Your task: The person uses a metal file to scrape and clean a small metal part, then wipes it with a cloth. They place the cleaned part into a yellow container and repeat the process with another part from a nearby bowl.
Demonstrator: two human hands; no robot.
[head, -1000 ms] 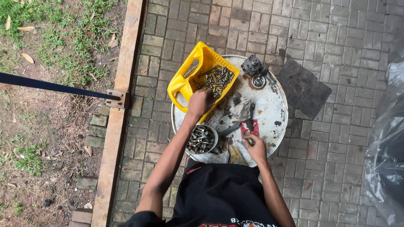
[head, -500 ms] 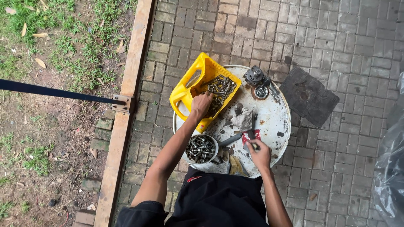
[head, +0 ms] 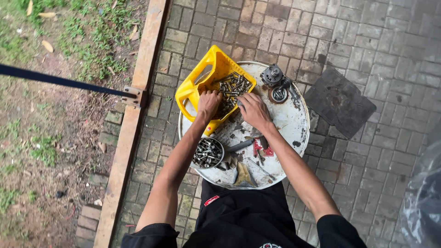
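Bolts [head: 232, 87] under both hands' fingertips

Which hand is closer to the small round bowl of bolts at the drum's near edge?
Left. The left hand is in the yellow container, up from the bowl; the right hand is farther right.

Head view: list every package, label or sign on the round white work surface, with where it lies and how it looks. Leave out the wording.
Yellow cut-open plastic jug: upper left of the round white top, holding bolts; both hands reach in.
Small red packet: centre of the top, flat, red with white markings.
Small round tin: lower left rim, full of screws.
No screens or signs.
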